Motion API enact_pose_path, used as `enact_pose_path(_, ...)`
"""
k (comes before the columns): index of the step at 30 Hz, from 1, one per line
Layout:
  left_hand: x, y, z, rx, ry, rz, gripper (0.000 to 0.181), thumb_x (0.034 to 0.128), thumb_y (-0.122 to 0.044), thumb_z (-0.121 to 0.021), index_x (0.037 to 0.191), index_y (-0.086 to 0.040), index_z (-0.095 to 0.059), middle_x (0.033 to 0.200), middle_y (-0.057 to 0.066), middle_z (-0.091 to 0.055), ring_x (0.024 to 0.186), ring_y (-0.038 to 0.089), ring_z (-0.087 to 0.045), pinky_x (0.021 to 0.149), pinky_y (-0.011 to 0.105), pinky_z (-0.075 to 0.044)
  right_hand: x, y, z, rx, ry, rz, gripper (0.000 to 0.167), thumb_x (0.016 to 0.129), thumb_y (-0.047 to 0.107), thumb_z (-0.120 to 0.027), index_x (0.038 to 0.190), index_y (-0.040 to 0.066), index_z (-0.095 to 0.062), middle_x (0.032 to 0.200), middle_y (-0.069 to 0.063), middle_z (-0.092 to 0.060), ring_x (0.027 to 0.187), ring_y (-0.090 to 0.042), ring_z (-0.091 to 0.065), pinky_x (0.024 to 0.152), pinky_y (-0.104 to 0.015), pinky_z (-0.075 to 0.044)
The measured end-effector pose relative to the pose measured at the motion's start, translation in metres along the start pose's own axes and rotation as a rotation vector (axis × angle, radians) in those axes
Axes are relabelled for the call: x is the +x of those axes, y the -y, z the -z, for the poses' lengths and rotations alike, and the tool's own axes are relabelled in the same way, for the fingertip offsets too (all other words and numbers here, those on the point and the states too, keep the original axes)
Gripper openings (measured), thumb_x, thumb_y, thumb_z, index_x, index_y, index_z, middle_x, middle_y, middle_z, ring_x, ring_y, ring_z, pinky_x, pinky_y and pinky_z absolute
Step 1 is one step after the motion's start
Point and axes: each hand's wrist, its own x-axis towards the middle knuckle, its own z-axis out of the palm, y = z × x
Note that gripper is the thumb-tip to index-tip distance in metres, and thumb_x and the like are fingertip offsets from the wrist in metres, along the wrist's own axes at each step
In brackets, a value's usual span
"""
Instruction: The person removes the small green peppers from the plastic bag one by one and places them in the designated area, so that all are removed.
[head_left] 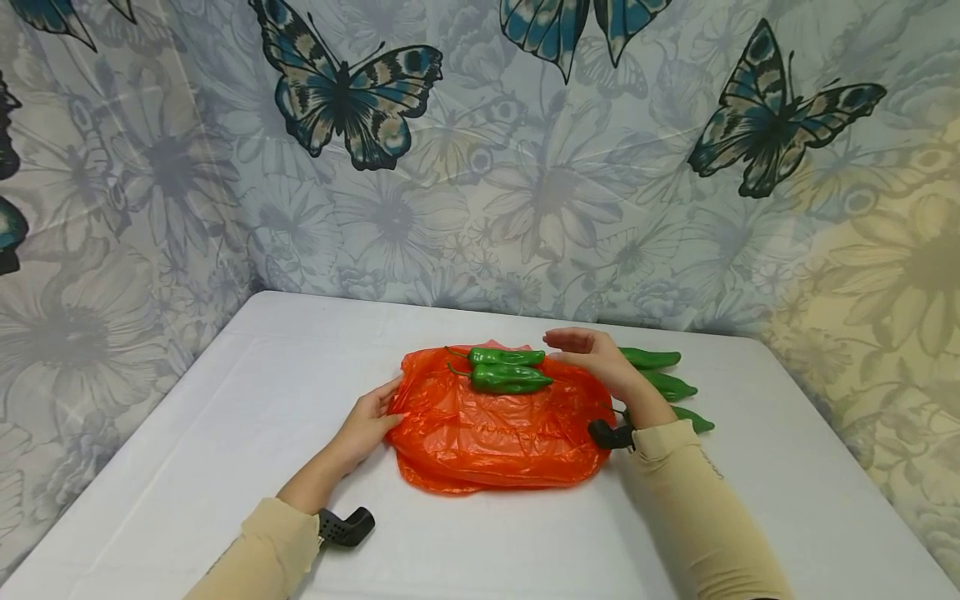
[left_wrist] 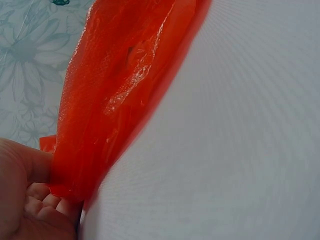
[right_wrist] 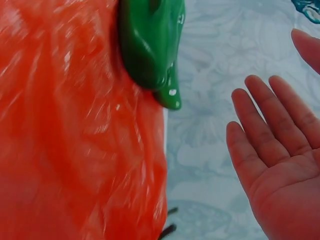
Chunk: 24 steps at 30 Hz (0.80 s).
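A crumpled red plastic bag (head_left: 480,442) lies flat on the white table. Two green peppers (head_left: 510,379) rest side by side on top of it, toward its far edge. My left hand (head_left: 367,423) pinches the bag's left edge; in the left wrist view the thumb presses on the red plastic (left_wrist: 115,100) with fingers beneath. Over the bag's right side hovers my right hand (head_left: 600,358), holding nothing. Its fingers are extended and the palm (right_wrist: 290,190) faces the peppers (right_wrist: 150,45) in the right wrist view, apart from them.
Several more green peppers (head_left: 671,386) lie on the table to the right of the bag, partly hidden behind the right hand and wrist. The white table (head_left: 225,400) meets walls covered with butterfly and flower fabric (head_left: 480,208) at its back and sides.
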Motion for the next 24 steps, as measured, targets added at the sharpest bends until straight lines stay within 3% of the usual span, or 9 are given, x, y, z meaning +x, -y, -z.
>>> enact_pose_path(5, 0.0, -0.001, 0.0, 0.003, -0.003, 0.001, 0.064, 0.0882, 0.01, -0.045, 0.147, -0.004, -0.025, 0.148, 0.021, -0.032, 0.127, 0.034, -0.045, 0.088, 0.027, -0.052, 0.009, 0.005, -0.006, 0.02, 0.018, 0.024, 0.051, 0.087, 0.017, -0.064, 0.133, 0.0, -0.049, 0.137, -0.022, -0.048, 0.13, -0.035, -0.042, 0.105, -0.047, -0.037)
enact_pose_path(14, -0.001, 0.0, 0.0, 0.001, -0.004, 0.005, 0.064, 0.0881, 0.01, -0.045, 0.147, -0.004, -0.025, 0.149, 0.02, -0.032, 0.128, 0.034, -0.044, 0.089, 0.028, -0.051, 0.018, 0.007, -0.019, 0.056, 0.051, 0.038, 0.051, 0.085, 0.013, -0.066, 0.132, 0.0, -0.05, 0.136, -0.022, -0.049, 0.129, -0.034, -0.043, 0.105, -0.046, -0.038)
enact_pose_path(24, -0.001, 0.0, 0.002, -0.003, 0.004, -0.017, 0.062, 0.0885, 0.01, -0.044, 0.146, -0.002, -0.025, 0.148, 0.022, -0.031, 0.126, 0.036, -0.045, 0.087, 0.025, -0.052, 0.027, -0.003, -0.033, 0.038, 0.104, 0.029, 0.054, 0.084, 0.011, -0.067, 0.133, -0.002, -0.048, 0.135, -0.022, -0.05, 0.125, -0.034, -0.048, 0.096, -0.036, -0.048)
